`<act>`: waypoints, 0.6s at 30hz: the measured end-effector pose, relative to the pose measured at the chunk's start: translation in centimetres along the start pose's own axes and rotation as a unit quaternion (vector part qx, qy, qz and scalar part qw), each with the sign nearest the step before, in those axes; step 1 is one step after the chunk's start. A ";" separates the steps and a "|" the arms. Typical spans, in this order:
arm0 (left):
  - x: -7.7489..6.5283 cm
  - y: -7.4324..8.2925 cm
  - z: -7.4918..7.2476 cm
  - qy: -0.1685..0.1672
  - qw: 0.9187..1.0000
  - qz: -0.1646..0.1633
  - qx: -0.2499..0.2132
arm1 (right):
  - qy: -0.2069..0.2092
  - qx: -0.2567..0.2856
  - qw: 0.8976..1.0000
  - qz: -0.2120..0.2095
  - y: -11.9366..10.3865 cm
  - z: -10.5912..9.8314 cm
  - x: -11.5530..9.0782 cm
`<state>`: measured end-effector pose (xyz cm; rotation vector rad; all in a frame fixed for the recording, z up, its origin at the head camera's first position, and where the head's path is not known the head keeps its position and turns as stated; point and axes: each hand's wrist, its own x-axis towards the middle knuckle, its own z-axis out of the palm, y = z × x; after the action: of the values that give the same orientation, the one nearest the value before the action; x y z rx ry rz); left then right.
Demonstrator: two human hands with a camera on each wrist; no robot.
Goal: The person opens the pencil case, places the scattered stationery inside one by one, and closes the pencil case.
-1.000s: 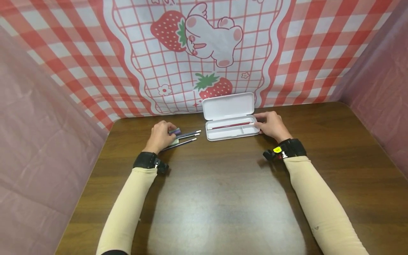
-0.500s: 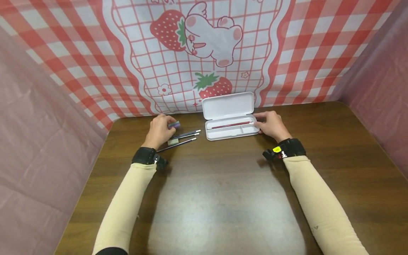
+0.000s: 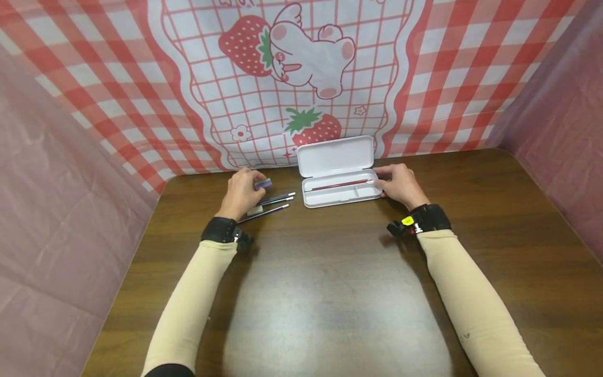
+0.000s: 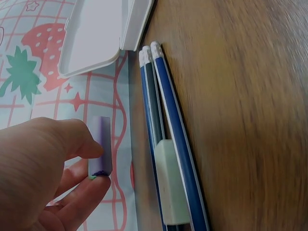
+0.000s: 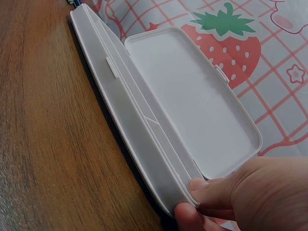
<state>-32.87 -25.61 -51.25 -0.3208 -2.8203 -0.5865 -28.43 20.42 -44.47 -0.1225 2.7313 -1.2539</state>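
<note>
My left hand point(image 3: 241, 192) pinches a small purple eraser point(image 4: 100, 144) between thumb and fingers; its lower end shows a dark smudge and a bit of green. Below that hand lie three dark striped pencils point(image 4: 175, 120) with white ends, and a pale green eraser point(image 4: 171, 180) among them. A white pencil case point(image 3: 330, 199) stands with its lid point(image 3: 335, 157) up against the backdrop. Inside its rear compartment lies a red pencil point(image 3: 339, 185). With thumb over the rim and fingers outside, my right hand point(image 3: 400, 184) grips the case's right end.
The brown wooden table point(image 3: 344, 283) reaches back to a red-and-white checked cloth point(image 3: 452, 78) with strawberry prints. Pink drapes point(image 3: 61, 230) hang at both sides. The pencils' white ends point toward the case's left end.
My left hand has lifted the purple eraser up from beside the pencils, first backward, then slightly right toward the case. My right hand keeps its grip on the pencil case.
</note>
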 end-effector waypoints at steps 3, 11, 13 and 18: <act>0.1 0.5 0.3 0.005 1.000 0.012 -0.003 | 0.000 -0.003 1.000 -0.001 0.0 0.0 0.0; 0.7 1.5 1.1 0.002 1.000 0.029 -0.003 | 0.005 -0.008 1.000 -0.005 -0.1 0.1 0.0; 0.9 1.8 1.3 0.000 0.999 0.033 -0.006 | 0.005 -0.008 1.000 -0.005 -0.1 0.1 -0.1; 1.4 2.9 2.0 0.002 0.999 0.047 -0.015 | 0.006 -0.008 1.000 -0.006 0.0 0.0 -0.2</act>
<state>-33.85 -21.93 -51.52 -0.4537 -2.7767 -0.6102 -28.26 20.37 -44.45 -0.1328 2.7554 -1.2417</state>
